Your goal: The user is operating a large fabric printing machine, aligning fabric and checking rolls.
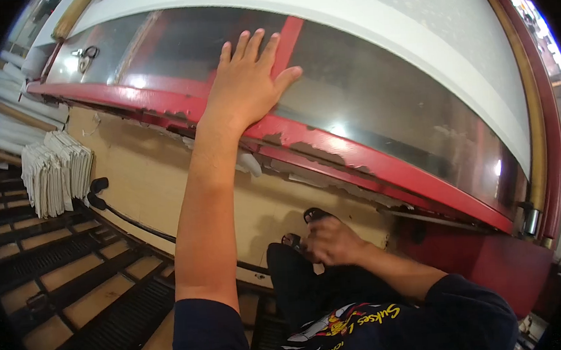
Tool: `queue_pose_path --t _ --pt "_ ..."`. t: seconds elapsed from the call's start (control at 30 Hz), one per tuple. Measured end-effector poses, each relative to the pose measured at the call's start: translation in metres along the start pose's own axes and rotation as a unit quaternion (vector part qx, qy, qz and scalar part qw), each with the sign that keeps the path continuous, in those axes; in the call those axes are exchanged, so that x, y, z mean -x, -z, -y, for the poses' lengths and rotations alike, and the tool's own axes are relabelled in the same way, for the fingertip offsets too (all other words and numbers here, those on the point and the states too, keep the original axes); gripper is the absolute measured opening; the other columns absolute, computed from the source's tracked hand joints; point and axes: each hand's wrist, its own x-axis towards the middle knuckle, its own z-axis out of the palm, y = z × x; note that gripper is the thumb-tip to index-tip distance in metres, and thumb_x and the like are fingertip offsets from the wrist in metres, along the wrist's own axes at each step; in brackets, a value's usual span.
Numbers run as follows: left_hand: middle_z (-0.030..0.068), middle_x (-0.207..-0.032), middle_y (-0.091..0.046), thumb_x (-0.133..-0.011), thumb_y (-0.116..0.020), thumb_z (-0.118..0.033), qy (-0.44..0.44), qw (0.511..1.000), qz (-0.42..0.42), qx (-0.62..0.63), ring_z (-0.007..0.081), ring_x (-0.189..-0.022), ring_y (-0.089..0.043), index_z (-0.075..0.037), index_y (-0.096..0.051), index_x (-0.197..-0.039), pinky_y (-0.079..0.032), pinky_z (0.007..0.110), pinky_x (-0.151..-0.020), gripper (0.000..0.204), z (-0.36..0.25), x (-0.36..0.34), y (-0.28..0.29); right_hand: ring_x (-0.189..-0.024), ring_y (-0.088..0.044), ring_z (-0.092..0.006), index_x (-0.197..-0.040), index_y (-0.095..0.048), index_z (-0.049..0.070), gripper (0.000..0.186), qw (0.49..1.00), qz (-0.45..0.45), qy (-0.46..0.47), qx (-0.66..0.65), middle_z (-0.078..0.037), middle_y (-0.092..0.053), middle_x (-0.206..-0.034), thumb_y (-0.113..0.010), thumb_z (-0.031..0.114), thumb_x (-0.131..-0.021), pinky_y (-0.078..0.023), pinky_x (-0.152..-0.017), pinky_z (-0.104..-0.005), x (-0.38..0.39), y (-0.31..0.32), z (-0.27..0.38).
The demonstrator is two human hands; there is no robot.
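Note:
My left hand [248, 83] lies flat, fingers spread, on a clear panel [365, 78] set in a chipped red frame [350, 150]. Its palm rests over the crossbar where the red strips meet, and nothing is in it. Beyond the panel stretches a wide white sheet [405, 10], which my fingertips do not reach. My right hand [334, 241] hangs lower, in front of my dark trousers and apart from the frame. Its fingers look bent and are blurred, so whether it holds anything cannot be made out.
A small metal lock with a ring [87, 55] sits on the panel's left end. Folded white bundles [56, 171] stand at the left, near white rolls [16, 115]. A long roller [530, 112] runs along the right side. Dark slatted flooring [73, 280] and a black cable [134, 221] lie below.

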Motion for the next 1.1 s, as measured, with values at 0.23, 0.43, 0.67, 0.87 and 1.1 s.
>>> queue_pose_path --t 0.23,0.43,0.67,0.87,1.1 --pt "0.0258 -0.144 -0.054 -0.100 -0.048 -0.059 -0.034 0.995 -0.070 0.055 0.0423 -0.135 -0.051 -0.010 -0.050 -0.149 -0.037 0.047 -0.116 0.069 -0.002 0.001 0.021 -0.118 -0.057 -0.0409 -0.145 -0.050 0.011 0.072 0.898 -0.071 -0.307 0.307 -0.022 -0.061 -0.125 -0.080 0.027 -0.081 -0.045 -0.100 -0.0510 -0.022 -0.048 -0.302" --pt "0.0313 -0.123 -0.066 -0.101 -0.052 -0.050 -0.078 0.995 -0.057 0.032 0.0446 -0.117 -0.063 0.004 -0.070 -0.120 -0.047 0.044 -0.104 0.061 0.000 0.005 0.025 -0.153 -0.022 -0.0446 -0.161 -0.027 0.036 0.097 0.850 -0.167 -0.329 0.376 -0.024 -0.010 -0.168 -0.080 0.028 -0.081 -0.031 -0.122 -0.0505 -0.031 -0.045 -0.406" --pt "0.0277 -0.125 -0.067 -0.099 -0.058 -0.044 -0.114 0.982 -0.146 -0.039 0.0426 -0.113 -0.066 0.000 -0.069 -0.124 -0.050 0.043 -0.102 0.052 0.020 0.003 0.015 -0.147 -0.032 -0.0473 -0.150 -0.049 0.022 0.074 0.854 -0.261 -0.352 0.280 -0.023 -0.031 -0.161 -0.071 0.007 -0.081 -0.039 -0.116 -0.0509 -0.074 -0.062 -0.417" --pt "0.0213 -0.133 -0.065 -0.102 -0.054 -0.031 -0.306 0.870 -0.174 -0.346 0.0383 -0.112 -0.068 -0.011 -0.070 -0.126 -0.052 0.040 -0.102 0.036 0.058 -0.032 0.021 -0.151 -0.020 -0.0515 -0.163 -0.023 0.017 0.103 0.894 -0.091 -0.263 0.351 -0.027 -0.023 -0.164 -0.080 0.042 -0.081 -0.024 -0.117 -0.0690 -0.160 -0.084 -0.328" --pt "0.0162 -0.131 -0.068 -0.097 -0.058 -0.049 -0.094 0.982 -0.104 -0.124 0.0369 -0.117 -0.066 -0.017 -0.071 -0.128 -0.050 0.040 -0.105 0.046 0.021 -0.027 0.021 -0.129 -0.055 -0.0472 -0.152 -0.043 0.012 0.066 0.894 -0.087 -0.317 0.306 -0.026 -0.056 -0.143 -0.058 0.041 -0.094 -0.043 -0.108 -0.0594 -0.241 -0.071 -0.448"
